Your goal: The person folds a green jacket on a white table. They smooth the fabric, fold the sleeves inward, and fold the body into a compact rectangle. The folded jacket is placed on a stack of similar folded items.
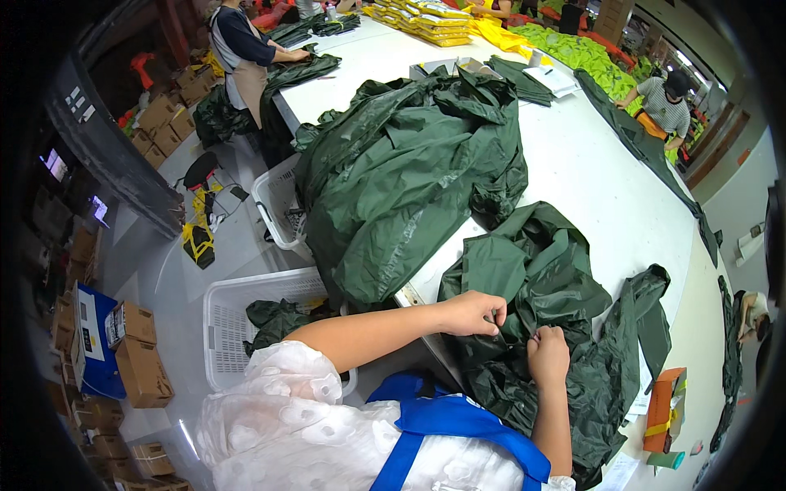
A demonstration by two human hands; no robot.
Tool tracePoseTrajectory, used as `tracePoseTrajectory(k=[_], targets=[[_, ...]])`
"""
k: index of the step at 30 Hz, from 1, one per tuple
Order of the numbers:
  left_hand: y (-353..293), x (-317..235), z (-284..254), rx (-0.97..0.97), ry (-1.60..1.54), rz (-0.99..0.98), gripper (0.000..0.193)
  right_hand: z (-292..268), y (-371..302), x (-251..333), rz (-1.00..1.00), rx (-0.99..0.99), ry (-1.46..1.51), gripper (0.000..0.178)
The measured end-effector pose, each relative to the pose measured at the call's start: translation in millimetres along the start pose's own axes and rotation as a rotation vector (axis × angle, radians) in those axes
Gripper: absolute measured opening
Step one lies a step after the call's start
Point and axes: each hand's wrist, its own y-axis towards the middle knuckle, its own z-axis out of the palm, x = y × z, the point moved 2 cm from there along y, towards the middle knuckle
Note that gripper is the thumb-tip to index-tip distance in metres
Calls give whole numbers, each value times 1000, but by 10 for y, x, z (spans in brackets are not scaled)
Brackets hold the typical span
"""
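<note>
A dark green, thin, shiny garment (532,270) lies crumpled over the near edge of the table, with a sleeve-like part (647,299) spread to the right. My left hand (475,313) is closed at its middle, thumb and fingers pinching the cloth. Just to the right and a little nearer, my right hand (548,352) is also closed, its fingertips pinched on the same garment. The small spot between the hands is too fine to make out. Beyond my left forearm rises a big heap of the same green cloth (401,180), hanging over the table's left edge.
White plastic baskets (214,323) stand on the floor at left, one with green cloth inside. An orange box (661,409) and a green roll (667,460) lie at right on the white table (589,172). Two co-workers (246,57) (661,106) handle green cloth farther off.
</note>
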Motion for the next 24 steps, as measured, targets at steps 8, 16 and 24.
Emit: tracePoseTrajectory(k=[8, 16, 24], targets=[[85, -64, 131, -139, -563, -167, 11, -134, -104, 263, -97, -260, 873, 8], [49, -225, 182, -185, -476, -211, 10, -75, -270, 322, -71, -282, 952, 15], [-14, -175, 221, -234, -498, -212, 10, -91, -389, 489, -399, -460, 543, 24]])
